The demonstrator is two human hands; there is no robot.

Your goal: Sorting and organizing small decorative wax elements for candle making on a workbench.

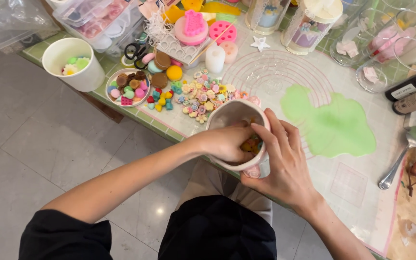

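A pale pink mug [232, 111] with small flower trims sits at the table's near edge, holding yellow and orange bits. My left hand [225, 142] reaches into the mug, fingers down among those bits. My right hand [280, 163] wraps around the mug's right side and base, thumb over the rim. A flattened sheet of green clay [331, 123] lies on the clear silicone mat [357, 188] just right of the mug. A scatter of small coloured flower decorations [205, 96] lies just beyond the mug.
A white cup [71, 65] with flower pieces and a small plate [128, 87] of decorations stand at the left. Black scissors [133, 52], pink moulds [193, 26], a white cylinder [214, 58], clear jars [309, 24], dark bottles [412, 94] and a spoon [403, 156] surround the mat.
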